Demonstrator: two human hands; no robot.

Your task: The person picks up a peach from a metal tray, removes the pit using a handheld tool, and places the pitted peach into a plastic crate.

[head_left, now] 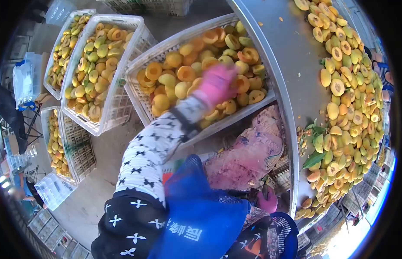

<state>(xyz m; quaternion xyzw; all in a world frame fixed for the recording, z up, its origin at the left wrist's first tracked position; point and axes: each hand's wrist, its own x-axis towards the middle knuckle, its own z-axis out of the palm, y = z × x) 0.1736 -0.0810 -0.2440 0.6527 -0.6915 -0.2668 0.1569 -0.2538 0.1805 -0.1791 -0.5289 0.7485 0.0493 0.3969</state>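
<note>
My left hand (pixel 218 85), in a pink glove, is over a white plastic crate (pixel 138 101) full of halved apricots (pixel 186 73). Motion smears its fingers, so their grip does not show. A white sleeve with black bows (pixel 142 151) covers that arm. Low at the table's edge, my right hand (pixel 267 200), also pink-gloved, is closed around something dark that I cannot make out. Between the crate and my blue apron (pixel 196 224) lies a stained pink cloth or sack (pixel 246 155).
A metal table (pixel 276 47) with a raised rim runs along the right, bearing a long heap of apricots (pixel 339 134) and some green leaves (pixel 314 159). More filled crates (pixel 97 64) stand on the floor to the left. Another person's hand (pixel 376 56) shows at the far right.
</note>
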